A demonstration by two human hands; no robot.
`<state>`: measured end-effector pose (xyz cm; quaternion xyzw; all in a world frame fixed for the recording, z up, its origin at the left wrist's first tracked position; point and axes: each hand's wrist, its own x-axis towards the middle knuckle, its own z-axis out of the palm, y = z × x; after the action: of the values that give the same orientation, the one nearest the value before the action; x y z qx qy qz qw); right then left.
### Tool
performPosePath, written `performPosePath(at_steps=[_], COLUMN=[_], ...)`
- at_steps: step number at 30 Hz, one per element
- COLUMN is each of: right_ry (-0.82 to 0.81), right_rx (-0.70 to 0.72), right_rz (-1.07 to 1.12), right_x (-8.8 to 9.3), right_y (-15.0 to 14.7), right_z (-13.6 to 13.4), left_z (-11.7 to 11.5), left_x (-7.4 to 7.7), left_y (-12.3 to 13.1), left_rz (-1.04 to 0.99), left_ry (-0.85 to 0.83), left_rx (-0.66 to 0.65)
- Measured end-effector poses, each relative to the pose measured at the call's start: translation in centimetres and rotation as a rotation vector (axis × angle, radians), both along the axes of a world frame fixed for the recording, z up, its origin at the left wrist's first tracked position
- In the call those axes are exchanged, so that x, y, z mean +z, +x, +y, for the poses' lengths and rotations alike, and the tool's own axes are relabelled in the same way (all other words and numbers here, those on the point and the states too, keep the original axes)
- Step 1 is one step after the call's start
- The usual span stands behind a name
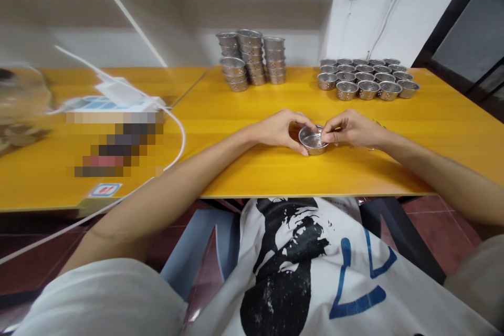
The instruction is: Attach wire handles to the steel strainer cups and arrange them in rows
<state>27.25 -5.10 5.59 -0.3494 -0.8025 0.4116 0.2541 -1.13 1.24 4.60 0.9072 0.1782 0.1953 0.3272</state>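
The left hand point(280, 128) is closed in a grip round the left wall of a metal cup point(313, 143), which sits on the worktop point(244, 168) near its front edge. The right hand point(352, 128) is pinched on the cup's right rim. By judgement, the cup is best kept level and pressed evenly from both sides.

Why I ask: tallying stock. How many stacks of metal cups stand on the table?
4, at the back of the table: back-left stack, front-left stack, middle stack, right stack. Others may hide behind.

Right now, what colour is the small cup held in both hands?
Shiny silver metal cup, best seen in the head view.
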Motion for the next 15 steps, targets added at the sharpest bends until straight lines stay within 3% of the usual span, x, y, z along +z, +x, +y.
performPosePath(at_steps=[8, 15], right_ry=[-0.013, -0.201], right_rx=[-0.19, -0.218], right_rz=[0.22, 0.22], right_x=[-1.0, -1.5], right_y=[0.0, 0.1], right_z=[0.6, 0.7], left_z=[0.3, 0.4], left_x=[-0.9, -0.9], left_y=[0.1, 0.0], left_rz=[-0.114, -0.056], left_ry=[-0.026, 0.019], left_rx=[-0.037, -0.027])
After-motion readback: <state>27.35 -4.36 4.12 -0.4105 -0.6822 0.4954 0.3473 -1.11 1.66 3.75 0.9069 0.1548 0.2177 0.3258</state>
